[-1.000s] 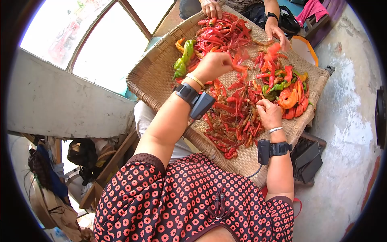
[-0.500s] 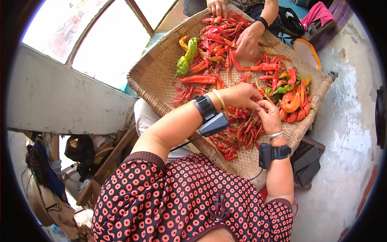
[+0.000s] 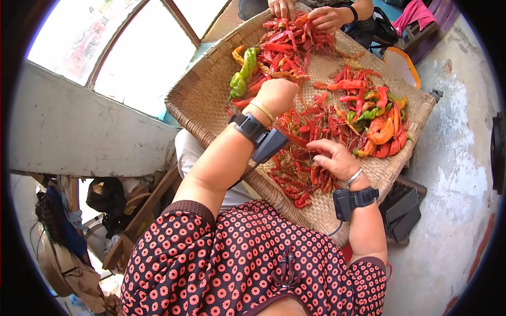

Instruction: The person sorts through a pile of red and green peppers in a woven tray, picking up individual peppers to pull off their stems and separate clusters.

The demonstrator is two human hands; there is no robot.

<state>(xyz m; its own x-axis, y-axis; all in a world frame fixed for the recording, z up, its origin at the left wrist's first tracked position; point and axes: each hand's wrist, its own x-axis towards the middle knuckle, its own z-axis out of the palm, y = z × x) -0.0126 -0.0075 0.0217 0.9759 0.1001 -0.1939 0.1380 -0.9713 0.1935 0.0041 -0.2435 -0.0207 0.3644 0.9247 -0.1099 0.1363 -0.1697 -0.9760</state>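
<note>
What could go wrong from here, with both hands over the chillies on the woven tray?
The orange chillies lie at the right rim of the woven tray; a sweep of the right hand might push some off. The left hand hangs close to the far red pile where another person's hand works, so they could bump.

Bright daylight, blown-out window (image 3: pixel 121 47) upper left, fisheye bending, dark vignetted corners
</note>
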